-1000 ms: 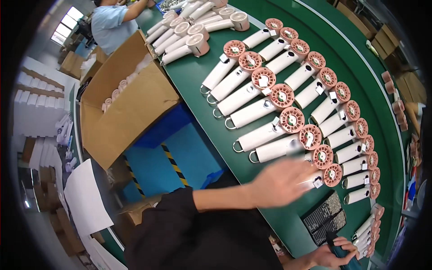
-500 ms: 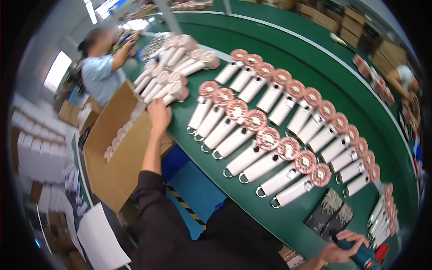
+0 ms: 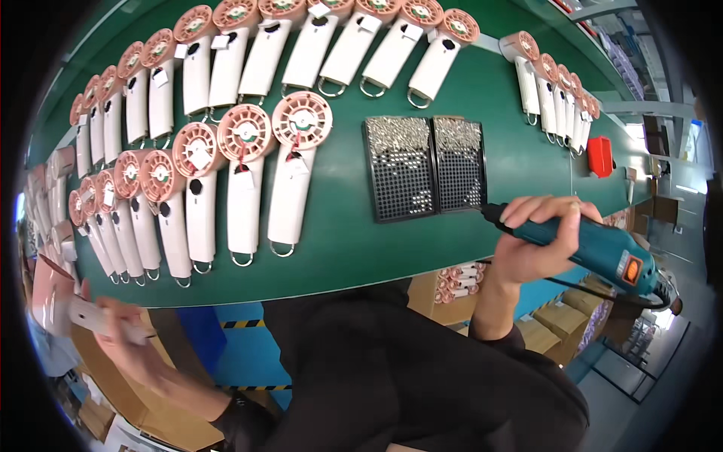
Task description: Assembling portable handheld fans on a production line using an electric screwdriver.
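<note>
My left hand [image 3: 124, 343] is closed round the pale handle of a handheld fan [image 3: 54, 301], held off the table's near-left edge; its pink head points left. In my right hand [image 3: 538, 245] is a teal electric screwdriver [image 3: 614, 256], fingers wrapped round its body. The bit points left, close to the right-hand one of two black screw trays [image 3: 461, 169]. Silvery screws fill the far part of that tray and of the left tray [image 3: 399, 177]. Opened pink-and-white handheld fans [image 3: 245, 188] lie in two rows left of the trays, their round inner sides showing.
The green worktable [image 3: 346, 233] runs across the view. A red plastic bin [image 3: 600, 157] stands at the right, near another group of fans [image 3: 553, 98]. An open carton [image 3: 169, 410] is below my left forearm. A cord [image 3: 595, 292] trails from the screwdriver.
My view has swung toward the right of the table. My left hand, earlier at the fan pile, now holds a fan. The screwdriver is still in my right hand, now beside the screw trays.
</note>
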Motion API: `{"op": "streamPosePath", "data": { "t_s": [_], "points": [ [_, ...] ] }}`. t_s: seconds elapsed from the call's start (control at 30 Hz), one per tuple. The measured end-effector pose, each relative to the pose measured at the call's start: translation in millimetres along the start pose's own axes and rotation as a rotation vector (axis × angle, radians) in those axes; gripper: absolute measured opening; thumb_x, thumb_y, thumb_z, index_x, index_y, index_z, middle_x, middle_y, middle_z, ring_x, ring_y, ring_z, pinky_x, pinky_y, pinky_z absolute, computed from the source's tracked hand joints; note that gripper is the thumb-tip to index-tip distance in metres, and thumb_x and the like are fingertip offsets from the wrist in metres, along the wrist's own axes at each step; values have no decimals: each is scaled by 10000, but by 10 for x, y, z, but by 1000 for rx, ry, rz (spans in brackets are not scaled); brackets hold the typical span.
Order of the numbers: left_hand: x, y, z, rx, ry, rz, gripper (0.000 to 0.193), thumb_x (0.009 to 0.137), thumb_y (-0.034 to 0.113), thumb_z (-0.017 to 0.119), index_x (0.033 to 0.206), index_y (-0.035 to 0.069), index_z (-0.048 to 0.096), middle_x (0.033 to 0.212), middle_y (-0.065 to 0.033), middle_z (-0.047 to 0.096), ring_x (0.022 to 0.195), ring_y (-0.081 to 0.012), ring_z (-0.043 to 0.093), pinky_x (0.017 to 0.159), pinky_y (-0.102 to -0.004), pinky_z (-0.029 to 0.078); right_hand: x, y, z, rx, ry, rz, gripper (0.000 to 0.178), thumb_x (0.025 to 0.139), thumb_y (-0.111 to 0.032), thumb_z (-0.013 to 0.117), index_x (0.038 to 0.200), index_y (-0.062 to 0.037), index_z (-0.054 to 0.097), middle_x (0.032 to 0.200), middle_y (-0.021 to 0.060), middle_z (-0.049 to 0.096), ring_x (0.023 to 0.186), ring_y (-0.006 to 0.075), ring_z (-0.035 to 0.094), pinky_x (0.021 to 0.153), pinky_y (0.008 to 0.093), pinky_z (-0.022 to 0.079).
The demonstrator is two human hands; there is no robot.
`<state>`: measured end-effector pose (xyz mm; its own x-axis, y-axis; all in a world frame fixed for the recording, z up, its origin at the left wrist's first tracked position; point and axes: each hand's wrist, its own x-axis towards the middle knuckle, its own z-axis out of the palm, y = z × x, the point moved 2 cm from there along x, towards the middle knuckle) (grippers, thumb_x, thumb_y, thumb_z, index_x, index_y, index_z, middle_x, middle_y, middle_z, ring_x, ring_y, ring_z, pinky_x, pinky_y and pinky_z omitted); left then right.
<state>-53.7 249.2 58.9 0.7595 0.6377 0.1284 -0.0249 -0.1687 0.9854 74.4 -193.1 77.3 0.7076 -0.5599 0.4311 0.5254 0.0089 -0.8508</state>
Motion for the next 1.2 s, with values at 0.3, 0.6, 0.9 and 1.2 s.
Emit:
{"op": "streamPosePath", "data": {
  "t_s": [0.3, 0.6, 0.9, 1.2],
  "points": [
    [-1193, -169, 2135, -134, -716, -491, 576, 769, 56, 753, 1263, -42, 475, 1164, -99, 593, 1075, -154, 544, 926, -299, 426, -148, 181, -118, -64, -39, -7, 249, 848, -51, 516, 1047, -5, 373, 556, 107, 454, 352, 184, 430, 347, 323, 431],
    [-1236, -233, 2502, -160, -908, -309, 609, 806, 107, 729, 1310, -37, 417, 1194, -135, 583, 1096, -186, 561, 926, -325, 440, -208, 252, -90, -31, 24, 27, 262, 851, -62, 522, 1057, -19, 366, 549, 103, 442, 350, 182, 420, 347, 317, 421],
    [-1289, -176, 2608, -140, -966, -292, 604, 802, 106, 729, 1299, -42, 418, 1162, -157, 604, 1077, -212, 593, 886, -342, 475, -210, 213, -248, -46, 29, 37, 265, 850, -64, 525, 1059, -26, 365, 553, 92, 434, 343, 175, 414, 336, 315, 410],
    [-1389, -216, 2624, -210, -1010, -287, 559, 801, 115, 722, 1242, -53, 422, 1422, -237, 372, 1240, -329, 477, 973, -382, 418, -278, 136, -267, -190, -23, -87, 227, 855, -52, 495, 1040, -23, 367, 557, 89, 437, 353, 178, 424, 345, 312, 438]
  ]
}}
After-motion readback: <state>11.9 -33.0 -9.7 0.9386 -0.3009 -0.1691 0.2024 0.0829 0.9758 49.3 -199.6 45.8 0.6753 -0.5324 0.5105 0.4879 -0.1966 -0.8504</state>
